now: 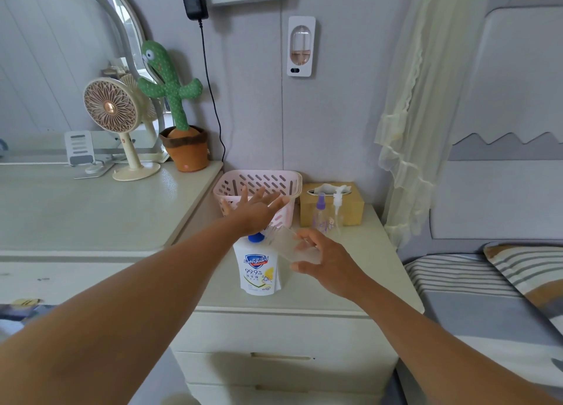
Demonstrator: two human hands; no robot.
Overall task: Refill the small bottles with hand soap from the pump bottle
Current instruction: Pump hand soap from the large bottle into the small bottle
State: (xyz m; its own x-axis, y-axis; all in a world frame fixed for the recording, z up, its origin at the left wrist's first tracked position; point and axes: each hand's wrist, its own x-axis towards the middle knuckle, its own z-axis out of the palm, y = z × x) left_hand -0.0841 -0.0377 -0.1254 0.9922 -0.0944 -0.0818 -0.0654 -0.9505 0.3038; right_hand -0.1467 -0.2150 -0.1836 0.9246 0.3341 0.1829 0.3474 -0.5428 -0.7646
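A white Safeguard pump bottle (259, 272) with a blue pump head stands on the low drawer cabinet (359, 282). My left hand (254, 211) lies flat on top of the pump, fingers spread and straight. My right hand (326, 263) holds a small clear bottle (292, 244) tilted, its mouth up against the pump's nozzle. Behind them stand two more small bottles: one with a purple spray cap (320, 214) and a clear one with a white pump (338, 211).
A pink slotted basket (283, 180) sits at the back of the cabinet beside a wooden tissue box (350, 209). The higher desk (91, 209) on the left carries a fan (111, 112) and a cactus toy (173, 100). A bed (475, 282) lies to the right.
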